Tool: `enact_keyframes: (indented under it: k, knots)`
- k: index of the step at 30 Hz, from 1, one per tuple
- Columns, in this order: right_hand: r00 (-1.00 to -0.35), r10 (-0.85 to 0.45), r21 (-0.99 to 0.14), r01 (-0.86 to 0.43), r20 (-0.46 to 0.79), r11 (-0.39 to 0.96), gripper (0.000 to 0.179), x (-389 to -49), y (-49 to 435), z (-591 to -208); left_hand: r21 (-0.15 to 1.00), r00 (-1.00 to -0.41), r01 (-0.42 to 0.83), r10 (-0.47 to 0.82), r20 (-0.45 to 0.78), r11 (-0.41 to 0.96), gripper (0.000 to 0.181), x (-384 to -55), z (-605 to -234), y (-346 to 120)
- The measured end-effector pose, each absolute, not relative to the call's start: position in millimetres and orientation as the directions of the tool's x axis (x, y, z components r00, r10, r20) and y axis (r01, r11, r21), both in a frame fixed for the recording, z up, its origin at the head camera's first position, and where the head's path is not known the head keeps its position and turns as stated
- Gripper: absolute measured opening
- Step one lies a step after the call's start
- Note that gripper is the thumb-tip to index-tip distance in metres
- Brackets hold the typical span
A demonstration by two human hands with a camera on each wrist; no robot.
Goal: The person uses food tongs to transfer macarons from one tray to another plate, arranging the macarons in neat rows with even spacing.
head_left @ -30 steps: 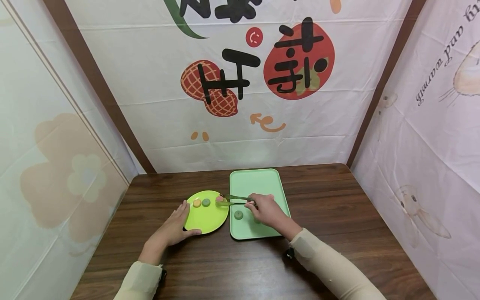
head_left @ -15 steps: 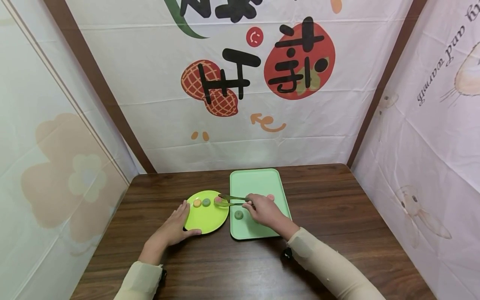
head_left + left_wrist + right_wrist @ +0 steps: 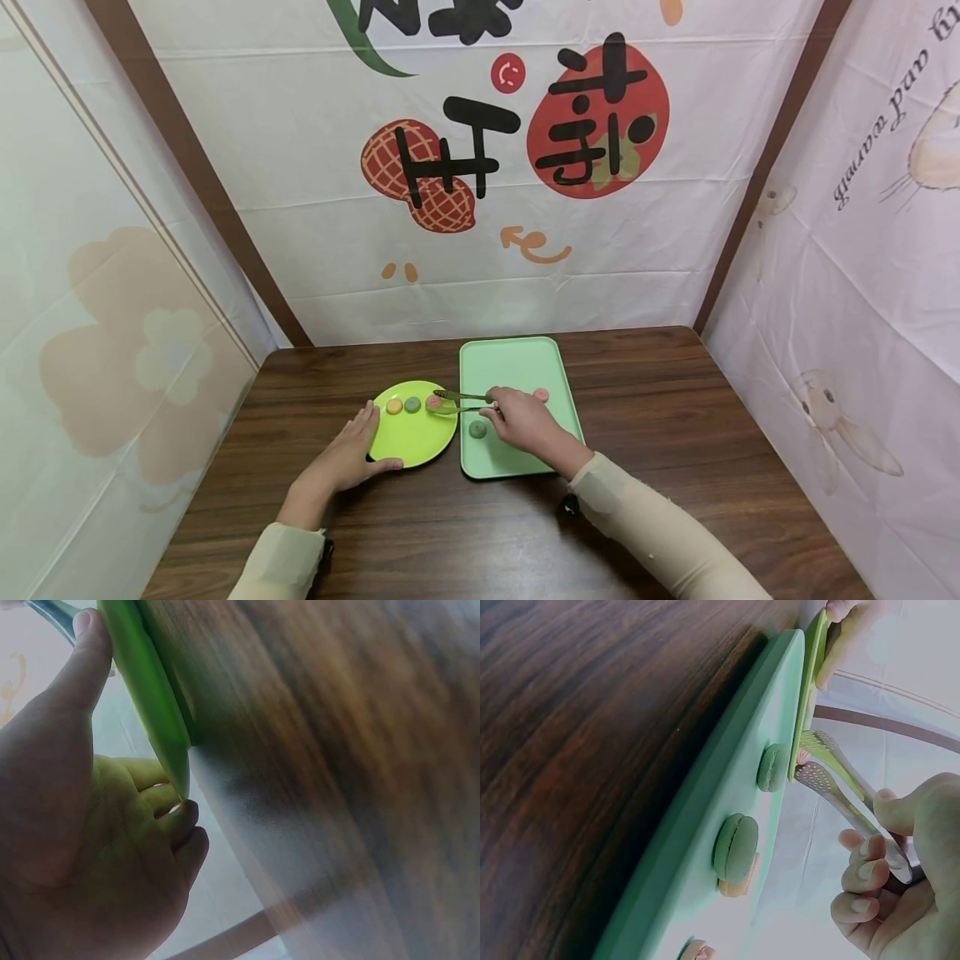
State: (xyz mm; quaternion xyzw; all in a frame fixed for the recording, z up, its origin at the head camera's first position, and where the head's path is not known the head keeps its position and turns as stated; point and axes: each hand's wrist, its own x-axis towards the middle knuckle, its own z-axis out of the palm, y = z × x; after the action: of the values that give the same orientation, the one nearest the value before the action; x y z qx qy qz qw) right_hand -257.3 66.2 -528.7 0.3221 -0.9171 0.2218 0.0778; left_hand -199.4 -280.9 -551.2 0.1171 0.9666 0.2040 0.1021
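Note:
My left hand (image 3: 345, 450) holds the yellow-green round plate (image 3: 416, 437) at its left rim, thumb on the near edge and fingers along the side. On the plate sit an orange macaron (image 3: 394, 407) and a green macaron (image 3: 412, 405). My right hand (image 3: 525, 421) grips metal tongs (image 3: 847, 795), whose perforated tips reach over the plate's right part. Between those tips is a pink macaron (image 3: 433, 402); whether both tips touch it is unclear. Beneath the right hand lies a light-green tray (image 3: 510, 362), holding a green macaron (image 3: 477, 429) and a pink one.
In the right wrist view, the tray also carries another green macaron (image 3: 736, 847), an orange-tan one (image 3: 740, 879) behind it and a pink one (image 3: 697, 950). The wooden table (image 3: 637, 400) meets a printed cloth wall (image 3: 322, 292) at the back. The plate's right rim is close beside the tray.
The right hand and tongs have shifted slightly left, and the pink macaron between the tips has moved left toward the green one on the plate. The left hand and plate look unmoved.

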Motion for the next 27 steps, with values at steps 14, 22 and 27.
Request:
enact_keyframes:
  k: [14,22,27]
  knots:
    - [-0.781,-0.566,-0.337,-0.625,0.264,0.704,0.029,-252.7,61.9,-523.9,0.420,-0.952,0.186,0.268,-0.147,0.888,0.122,-199.5,-552.7,-281.0]
    - [-0.792,-0.559,-0.338,-0.610,0.245,0.716,0.030,-253.1,60.2,-524.2,0.426,-0.951,0.184,0.270,-0.149,0.886,0.121,-199.0,-551.4,-280.5]
    - [-0.794,-0.558,-0.343,-0.607,0.242,0.716,0.030,-253.7,60.0,-524.1,0.425,-0.951,0.184,0.269,-0.149,0.886,0.122,-199.5,-551.5,-280.6]
